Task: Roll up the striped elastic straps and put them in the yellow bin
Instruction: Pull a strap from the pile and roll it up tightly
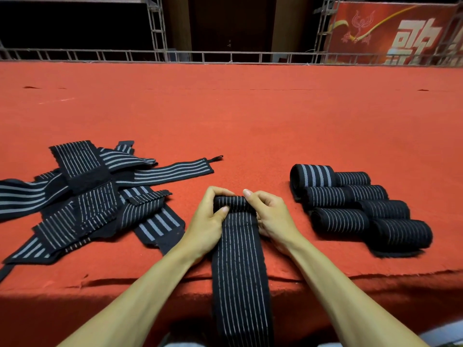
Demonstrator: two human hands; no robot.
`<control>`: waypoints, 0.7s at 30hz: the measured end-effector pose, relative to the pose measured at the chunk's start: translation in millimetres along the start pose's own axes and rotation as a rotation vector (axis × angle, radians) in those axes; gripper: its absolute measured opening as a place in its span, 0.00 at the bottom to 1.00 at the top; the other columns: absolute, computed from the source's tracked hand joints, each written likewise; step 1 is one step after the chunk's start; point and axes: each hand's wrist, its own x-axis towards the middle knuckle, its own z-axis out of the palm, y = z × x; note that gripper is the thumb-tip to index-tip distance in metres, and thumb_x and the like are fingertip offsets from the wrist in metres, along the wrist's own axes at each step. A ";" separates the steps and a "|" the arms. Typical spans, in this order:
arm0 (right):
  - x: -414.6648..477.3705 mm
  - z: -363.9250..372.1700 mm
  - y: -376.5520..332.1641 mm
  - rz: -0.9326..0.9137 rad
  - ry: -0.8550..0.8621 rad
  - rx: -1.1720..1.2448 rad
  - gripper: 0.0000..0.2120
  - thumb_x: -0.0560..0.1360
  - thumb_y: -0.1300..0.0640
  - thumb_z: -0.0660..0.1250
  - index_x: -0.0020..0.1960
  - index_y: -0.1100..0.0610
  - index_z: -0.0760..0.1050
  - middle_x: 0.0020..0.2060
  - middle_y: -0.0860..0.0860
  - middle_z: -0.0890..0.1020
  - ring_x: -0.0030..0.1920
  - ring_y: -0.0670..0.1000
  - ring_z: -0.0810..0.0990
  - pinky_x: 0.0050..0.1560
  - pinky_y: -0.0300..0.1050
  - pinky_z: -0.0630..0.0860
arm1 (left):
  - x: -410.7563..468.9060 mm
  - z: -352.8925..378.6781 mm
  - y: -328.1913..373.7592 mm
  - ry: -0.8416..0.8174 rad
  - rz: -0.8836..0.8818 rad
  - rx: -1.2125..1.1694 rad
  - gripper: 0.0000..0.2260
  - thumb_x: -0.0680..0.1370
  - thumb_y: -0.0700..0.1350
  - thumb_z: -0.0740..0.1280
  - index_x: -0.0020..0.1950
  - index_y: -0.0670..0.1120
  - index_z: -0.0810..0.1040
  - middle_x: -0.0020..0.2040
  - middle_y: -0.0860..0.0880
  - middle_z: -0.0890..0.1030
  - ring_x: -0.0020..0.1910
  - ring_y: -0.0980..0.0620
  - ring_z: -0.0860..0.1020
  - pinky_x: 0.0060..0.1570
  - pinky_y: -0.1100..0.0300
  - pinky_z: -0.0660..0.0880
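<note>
Red felt-like cloth (250, 116) covers the whole tabletop and folds down over the near edge. Behind its far edge runs a grey metal truss rail (225, 56), and at the back right stands a red banner (400, 33) with large pale characters.

On the left of the cloth lies a loose pile of unrolled straps (87, 196), black with grey stripes, crossing over one another at several angles. One long strap reaches out of the pile to the right and ends in a small black loop (216, 158).

On the right sits a cluster of rolled straps (358, 209), packed side by side in two rough rows and touching one another. The roll at the far left of the cluster has wider stripes than the rest. They lie straight on the cloth, not in any container.

Between pile and cluster, in the middle near the front, lies the striped elastic strap (238, 259) being worked. Its far end is wound into a short roll, and the flat remainder runs toward the person, over the table edge, and hangs down.

The left hand (208, 221) grips the roll's left end, fingers curled over the far side and thumb pressing on the near side. The right hand (273, 216) holds the right end with curled fingers, its forefinger lying on top of the roll; its thumb is hidden.
</note>
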 end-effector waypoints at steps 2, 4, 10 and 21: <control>-2.3 -1.4 -3.4 0.008 -0.029 0.122 0.10 0.80 0.56 0.64 0.43 0.61 0.74 0.20 0.43 0.70 0.18 0.41 0.65 0.17 0.33 0.60 | 0.6 0.3 1.7 -0.042 -0.019 0.002 0.14 0.82 0.35 0.58 0.55 0.55 0.70 0.49 0.51 0.77 0.44 0.55 0.77 0.49 0.54 0.76; -2.7 -3.2 -2.2 -0.032 -0.031 0.107 0.09 0.79 0.58 0.64 0.48 0.64 0.76 0.23 0.45 0.73 0.18 0.41 0.66 0.17 0.34 0.61 | 2.4 0.7 1.8 -0.070 -0.064 0.035 0.13 0.82 0.37 0.58 0.57 0.56 0.68 0.50 0.50 0.77 0.44 0.56 0.77 0.50 0.55 0.76; 4.1 -7.1 8.8 -0.196 0.055 -0.156 0.03 0.76 0.61 0.69 0.48 0.55 0.81 0.44 0.51 0.83 0.44 0.44 0.78 0.47 0.34 0.74 | 7.1 1.5 -1.9 -0.057 -0.148 0.088 0.19 0.77 0.58 0.63 0.66 0.55 0.68 0.65 0.48 0.73 0.63 0.52 0.73 0.66 0.51 0.69; 0.4 -4.0 5.5 -0.080 -0.051 0.083 0.09 0.76 0.67 0.68 0.55 0.65 0.74 0.40 0.52 0.80 0.25 0.40 0.75 0.24 0.31 0.68 | 0.4 -2.1 2.2 0.049 0.002 0.032 0.17 0.80 0.34 0.60 0.58 0.56 0.71 0.57 0.51 0.75 0.54 0.54 0.76 0.59 0.54 0.74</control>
